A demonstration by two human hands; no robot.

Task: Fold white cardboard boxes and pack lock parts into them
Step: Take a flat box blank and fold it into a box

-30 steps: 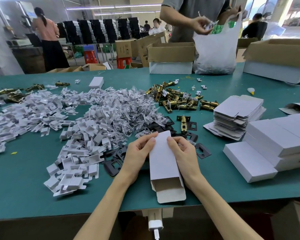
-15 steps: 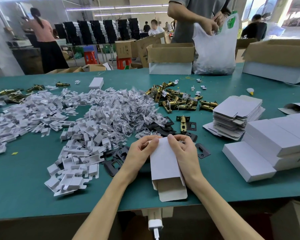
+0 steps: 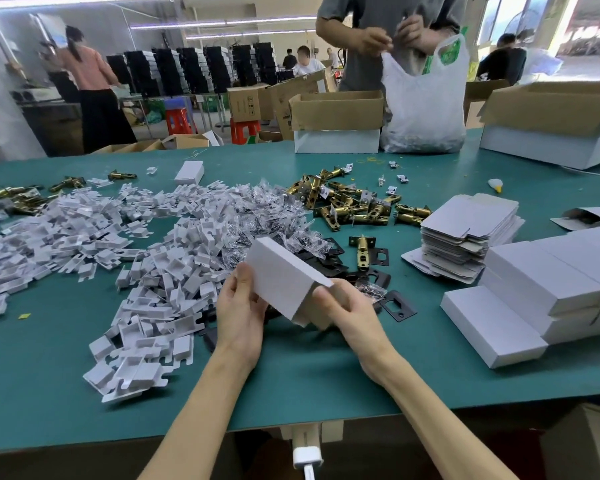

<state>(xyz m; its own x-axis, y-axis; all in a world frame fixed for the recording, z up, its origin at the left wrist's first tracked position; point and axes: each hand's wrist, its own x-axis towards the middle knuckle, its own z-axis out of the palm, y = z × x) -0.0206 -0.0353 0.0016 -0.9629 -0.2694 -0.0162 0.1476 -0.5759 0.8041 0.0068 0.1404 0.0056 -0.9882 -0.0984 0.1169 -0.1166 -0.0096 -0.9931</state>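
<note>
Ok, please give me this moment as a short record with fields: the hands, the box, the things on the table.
left hand: grips the white box at its left side
right hand: grips its open end
box: tilted, held above the green table
nearby parts: brass latches, black plates
right side: flat box stack, closed boxes

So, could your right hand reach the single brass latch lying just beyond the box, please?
Probably, but not freely: the latch lies uncovered just past the right hand, yet that hand grips the open end of the box, so it must let go first.
</note>
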